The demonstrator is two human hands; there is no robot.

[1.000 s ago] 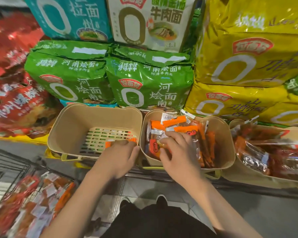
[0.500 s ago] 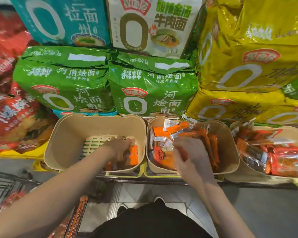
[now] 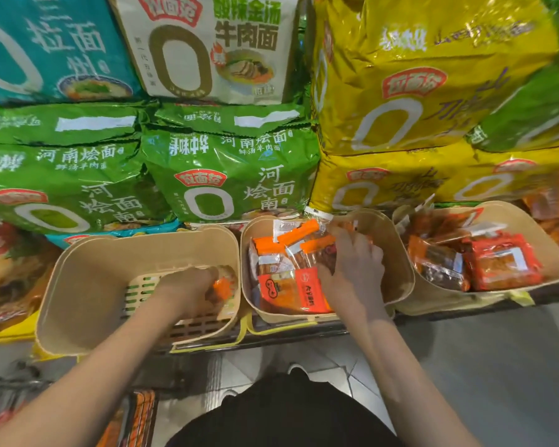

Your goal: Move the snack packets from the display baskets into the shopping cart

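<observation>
Green noodle bags [image 3: 229,175] and yellow noodle bags [image 3: 410,91] tower behind three beige baskets. My left hand [image 3: 188,287] is down in the left basket [image 3: 88,285], fingers curled round the last orange packets [image 3: 222,287] in its right corner. My right hand [image 3: 352,269] sits in the middle basket [image 3: 397,253], fingers closed on the heaped snack packets [image 3: 288,272]. More red packets [image 3: 497,262] fill the right basket [image 3: 555,269].
</observation>
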